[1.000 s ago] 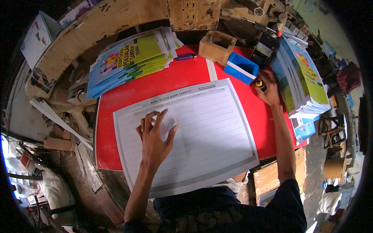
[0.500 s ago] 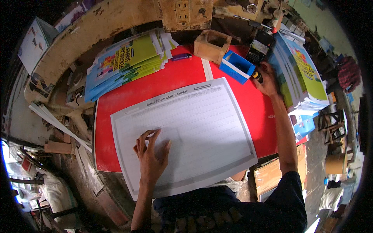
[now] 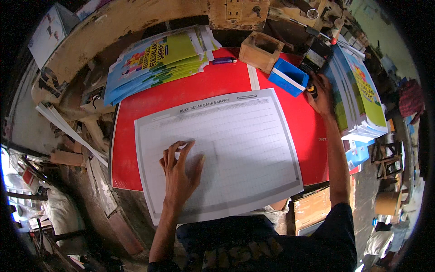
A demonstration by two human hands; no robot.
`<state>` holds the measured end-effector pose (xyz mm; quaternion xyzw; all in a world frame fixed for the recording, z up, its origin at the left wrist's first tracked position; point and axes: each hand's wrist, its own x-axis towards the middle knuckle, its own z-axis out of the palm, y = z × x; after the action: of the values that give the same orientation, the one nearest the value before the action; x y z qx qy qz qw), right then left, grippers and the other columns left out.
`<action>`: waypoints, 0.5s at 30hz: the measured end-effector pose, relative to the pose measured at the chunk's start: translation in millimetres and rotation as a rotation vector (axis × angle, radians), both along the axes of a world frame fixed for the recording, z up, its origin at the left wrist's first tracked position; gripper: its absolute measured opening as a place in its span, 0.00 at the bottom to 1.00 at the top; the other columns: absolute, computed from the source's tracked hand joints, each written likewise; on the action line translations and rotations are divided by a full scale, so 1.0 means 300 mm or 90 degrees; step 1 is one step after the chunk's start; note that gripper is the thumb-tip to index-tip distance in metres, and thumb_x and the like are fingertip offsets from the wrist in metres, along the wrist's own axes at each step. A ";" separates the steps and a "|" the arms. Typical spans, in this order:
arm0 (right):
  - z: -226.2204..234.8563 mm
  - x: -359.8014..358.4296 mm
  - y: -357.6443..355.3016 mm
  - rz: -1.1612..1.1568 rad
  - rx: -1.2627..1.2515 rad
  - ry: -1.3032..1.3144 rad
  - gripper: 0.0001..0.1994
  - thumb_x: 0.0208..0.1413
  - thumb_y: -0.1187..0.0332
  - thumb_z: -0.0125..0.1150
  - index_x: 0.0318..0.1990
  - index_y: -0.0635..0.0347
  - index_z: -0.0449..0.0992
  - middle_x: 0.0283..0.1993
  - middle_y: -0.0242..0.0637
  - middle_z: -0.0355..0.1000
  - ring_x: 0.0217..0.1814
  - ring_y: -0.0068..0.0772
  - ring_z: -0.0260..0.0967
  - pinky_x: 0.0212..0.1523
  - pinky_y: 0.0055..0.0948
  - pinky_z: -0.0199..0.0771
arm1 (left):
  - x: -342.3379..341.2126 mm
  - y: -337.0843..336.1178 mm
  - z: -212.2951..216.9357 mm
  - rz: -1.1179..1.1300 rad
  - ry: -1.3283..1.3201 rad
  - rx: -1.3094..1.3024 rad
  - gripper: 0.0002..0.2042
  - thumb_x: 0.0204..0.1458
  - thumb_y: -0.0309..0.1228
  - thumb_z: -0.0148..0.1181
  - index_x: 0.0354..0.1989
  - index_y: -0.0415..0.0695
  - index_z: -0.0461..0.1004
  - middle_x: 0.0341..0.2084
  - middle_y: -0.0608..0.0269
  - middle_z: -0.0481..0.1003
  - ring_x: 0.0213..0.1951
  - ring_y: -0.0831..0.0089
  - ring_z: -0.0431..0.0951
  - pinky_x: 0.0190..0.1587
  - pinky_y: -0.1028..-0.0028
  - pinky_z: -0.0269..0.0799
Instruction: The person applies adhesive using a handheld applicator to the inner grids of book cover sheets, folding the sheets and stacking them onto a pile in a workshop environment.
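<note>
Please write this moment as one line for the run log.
left hand: flat on printed sheet | right hand: at small dark tool beside blue box | sheet on red mat

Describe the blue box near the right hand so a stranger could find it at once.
Start at the red mat under the large white gridded sheet. At the mat's far right corner, just left of the right hand, sits the blue box. Unlike the bare wooden box beside it, it is bright blue with a white edge.

Worn wooden workbench (image 3: 81, 50), curved, chipped edge. Left of it: stacked timber offcuts (image 3: 68, 156), bright daylight at floor level. Right of it: small wooden stools (image 3: 385, 158), cardboard box (image 3: 317, 208), pale green wall (image 3: 385, 27) beyond. Dim interior overall.
</note>
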<state>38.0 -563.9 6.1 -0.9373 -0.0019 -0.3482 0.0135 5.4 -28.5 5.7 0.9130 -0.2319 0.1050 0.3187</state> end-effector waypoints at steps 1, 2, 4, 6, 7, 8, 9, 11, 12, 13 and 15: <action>-0.007 -0.012 -0.012 0.000 -0.005 0.003 0.32 0.50 0.71 0.71 0.66 0.56 0.72 0.63 0.58 0.66 0.68 0.60 0.63 0.67 0.49 0.65 | 0.009 -0.004 0.003 -0.003 0.002 0.014 0.27 0.53 0.33 0.71 0.63 0.50 0.74 0.58 0.60 0.68 0.57 0.60 0.67 0.61 0.55 0.57; -0.020 -0.024 -0.020 -0.017 0.013 -0.019 0.32 0.49 0.70 0.71 0.65 0.58 0.72 0.64 0.60 0.65 0.68 0.63 0.63 0.68 0.52 0.64 | 0.025 -0.005 0.003 -0.004 0.005 0.010 0.27 0.53 0.33 0.71 0.63 0.50 0.74 0.58 0.60 0.68 0.57 0.60 0.67 0.61 0.55 0.57; -0.056 -0.040 -0.042 -0.036 0.025 -0.043 0.33 0.47 0.68 0.71 0.64 0.60 0.72 0.65 0.61 0.65 0.67 0.66 0.63 0.69 0.55 0.63 | 0.067 -0.011 0.003 -0.017 -0.007 0.006 0.26 0.54 0.33 0.70 0.63 0.49 0.73 0.59 0.58 0.67 0.57 0.59 0.66 0.61 0.55 0.57; -0.073 -0.068 -0.063 -0.030 0.040 -0.041 0.27 0.49 0.68 0.70 0.59 0.63 0.75 0.63 0.63 0.66 0.65 0.67 0.64 0.65 0.54 0.66 | 0.065 -0.027 0.018 -0.007 0.003 0.014 0.26 0.56 0.36 0.69 0.63 0.51 0.71 0.59 0.59 0.70 0.60 0.55 0.68 0.63 0.53 0.59; -0.053 -0.077 0.014 -0.024 0.059 -0.052 0.19 0.54 0.68 0.68 0.52 0.65 0.77 0.55 0.63 0.71 0.58 0.66 0.70 0.57 0.52 0.73 | 0.052 -0.017 0.020 -0.015 0.015 0.008 0.26 0.56 0.36 0.68 0.64 0.50 0.70 0.60 0.57 0.69 0.61 0.54 0.67 0.64 0.53 0.58; -0.051 -0.080 0.064 -0.020 0.058 -0.050 0.19 0.54 0.68 0.68 0.52 0.65 0.77 0.55 0.63 0.71 0.58 0.66 0.70 0.57 0.52 0.73 | 0.037 -0.008 0.025 -0.023 0.026 0.000 0.27 0.57 0.37 0.68 0.65 0.49 0.69 0.61 0.55 0.69 0.63 0.53 0.66 0.65 0.52 0.58; -0.036 -0.107 0.091 -0.043 0.086 -0.036 0.16 0.57 0.69 0.67 0.51 0.65 0.77 0.51 0.61 0.73 0.53 0.64 0.72 0.51 0.50 0.75 | 0.005 -0.012 0.044 -0.054 0.068 -0.027 0.27 0.57 0.36 0.67 0.66 0.48 0.68 0.63 0.52 0.69 0.65 0.51 0.66 0.66 0.51 0.58; -0.034 -0.144 0.148 -0.020 0.102 -0.057 0.11 0.62 0.68 0.65 0.48 0.63 0.78 0.40 0.57 0.76 0.41 0.61 0.77 0.40 0.48 0.78 | -0.069 -0.009 0.071 -0.086 0.085 -0.013 0.28 0.57 0.35 0.66 0.66 0.48 0.68 0.65 0.51 0.68 0.66 0.50 0.66 0.69 0.51 0.56; -0.041 -0.172 0.150 -0.020 0.097 -0.048 0.11 0.62 0.68 0.65 0.48 0.63 0.78 0.40 0.57 0.76 0.41 0.61 0.77 0.40 0.48 0.78 | -0.106 -0.009 0.072 -0.103 0.089 -0.014 0.28 0.57 0.35 0.66 0.67 0.48 0.67 0.66 0.51 0.68 0.67 0.50 0.66 0.70 0.51 0.55; -0.047 -0.194 0.151 -0.018 0.113 -0.033 0.11 0.62 0.68 0.65 0.48 0.62 0.78 0.40 0.57 0.77 0.41 0.62 0.77 0.40 0.49 0.78 | -0.129 -0.008 0.081 -0.114 0.131 -0.011 0.30 0.57 0.37 0.67 0.68 0.48 0.66 0.69 0.51 0.65 0.69 0.50 0.64 0.72 0.49 0.52; -0.052 -0.226 0.173 -0.014 0.100 -0.022 0.12 0.62 0.67 0.66 0.50 0.61 0.78 0.39 0.57 0.77 0.41 0.61 0.77 0.39 0.50 0.77 | -0.155 0.000 0.071 -0.111 0.104 0.009 0.33 0.57 0.41 0.68 0.70 0.47 0.64 0.71 0.50 0.62 0.71 0.50 0.62 0.73 0.47 0.50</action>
<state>-29.9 -512.0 -9.5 -0.9271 0.0354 -0.3638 0.0831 -41.1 -28.6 27.1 0.8972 -0.2842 0.0009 0.3380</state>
